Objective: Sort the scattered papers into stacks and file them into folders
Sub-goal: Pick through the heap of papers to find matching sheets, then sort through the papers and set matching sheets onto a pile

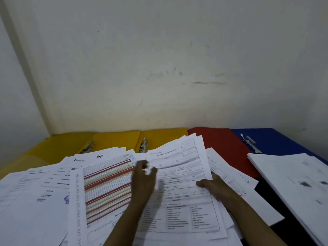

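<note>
We held a form (179, 183) with our right hand (211, 183), thumb on top and fingers beneath, likely to lift it off the papers (44, 189) littering the worktop. Our left hand (142, 178) hovered over the striped chart (106, 183), fingers loosely curled, empty. Open folders (115, 139) lined the wall; a neat stack (292, 183) overhung the right edge, leaving little room.

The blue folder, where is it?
In the head view the blue folder lies open at the far right by the wall, next to the red folder, with a neat white paper stack overlapping its near edge.
</note>
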